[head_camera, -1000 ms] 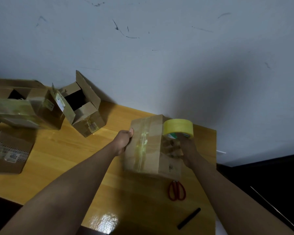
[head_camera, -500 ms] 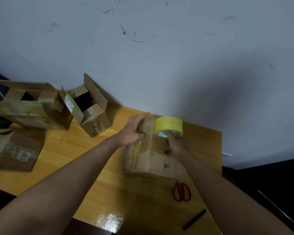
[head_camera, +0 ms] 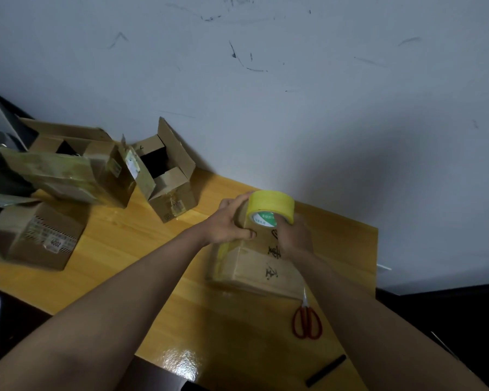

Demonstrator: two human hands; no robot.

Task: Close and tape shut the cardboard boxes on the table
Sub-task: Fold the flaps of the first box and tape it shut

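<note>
A closed cardboard box (head_camera: 254, 266) with black handwriting and a strip of yellowish tape down its left side lies on the wooden table (head_camera: 130, 249) near the far right. My left hand (head_camera: 229, 221) grips the box's far left top edge, thumb on the top face. My right hand (head_camera: 294, 238) holds a yellow tape roll (head_camera: 271, 206) against the box's far end, fingers through the core. An open small box (head_camera: 167, 179) stands by the wall, flaps up.
Red-handled scissors (head_camera: 307, 323) lie just right of the box's near corner, and a black marker (head_camera: 326, 369) sits near the table's front edge. At the left are a larger open taped box (head_camera: 76, 170) and a closed labelled box (head_camera: 40, 235). The wall runs behind.
The box has been tipped flatter, so its handwritten face now points up. My left hand slid to the far top edge and the tape roll moved over the box's far end.
</note>
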